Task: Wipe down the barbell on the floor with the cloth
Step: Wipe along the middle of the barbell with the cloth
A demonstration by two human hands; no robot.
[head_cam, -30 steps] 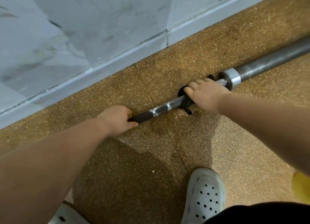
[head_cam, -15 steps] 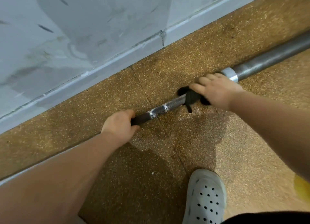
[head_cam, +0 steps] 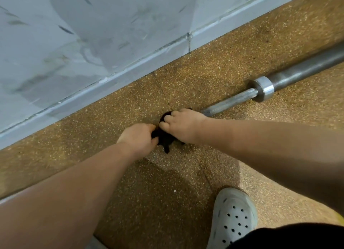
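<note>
A steel barbell [head_cam: 230, 101] lies on the speckled brown floor, running from the middle up to the right, with a shiny collar [head_cam: 264, 89] and a thicker dark sleeve [head_cam: 307, 70] beyond it. A dark cloth [head_cam: 164, 137] is wrapped round the shaft. My right hand [head_cam: 182, 125] grips the cloth on the bar. My left hand [head_cam: 138, 139] grips the shaft right beside it, touching the cloth. The bar under both hands is hidden.
A pale grey wall with a baseboard [head_cam: 104, 81] runs diagonally just behind the bar. My white perforated clog [head_cam: 232, 217] stands on the floor at the lower right. A yellow object [head_cam: 341, 218] peeks in at the right edge.
My right hand has slid the cloth left along the shaft from the collar until it meets my left hand. The knurled stretch next to the collar now shows.
</note>
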